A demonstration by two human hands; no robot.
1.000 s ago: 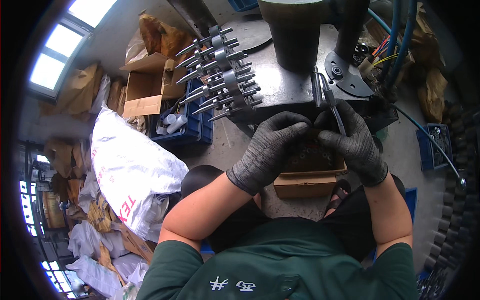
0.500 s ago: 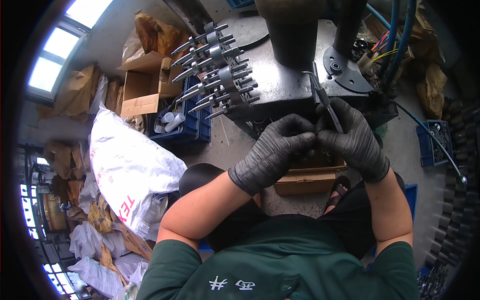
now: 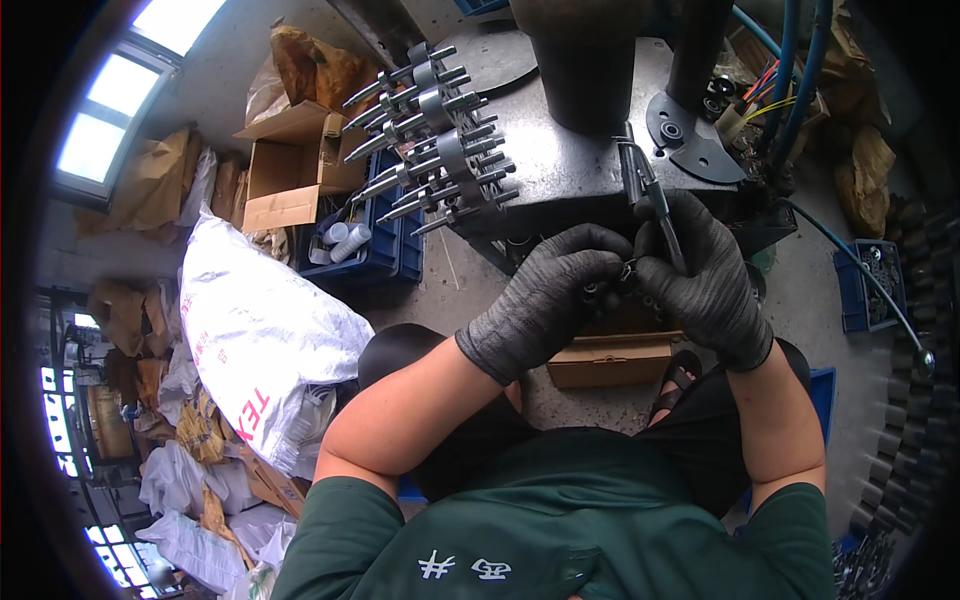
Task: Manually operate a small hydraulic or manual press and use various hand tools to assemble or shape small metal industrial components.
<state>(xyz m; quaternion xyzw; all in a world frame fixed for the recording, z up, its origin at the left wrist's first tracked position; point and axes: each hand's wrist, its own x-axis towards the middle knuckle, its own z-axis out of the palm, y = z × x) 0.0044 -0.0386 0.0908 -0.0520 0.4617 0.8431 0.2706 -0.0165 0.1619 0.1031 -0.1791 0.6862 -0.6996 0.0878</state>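
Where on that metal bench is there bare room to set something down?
The bare patch of the metal bench lies between the rack of shafts and the pliers. It is crowded at the rack and around both gloved hands.

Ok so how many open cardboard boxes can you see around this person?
2. One open cardboard box stands at upper left beside the blue crate. A flatter one sits on the floor below the gloved left hand and right hand. Others may be hidden among the bags.

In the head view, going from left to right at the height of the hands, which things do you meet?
White sack → blue crate → left hand in a dark glove → right hand holding a thin dark tool → small blue bin.
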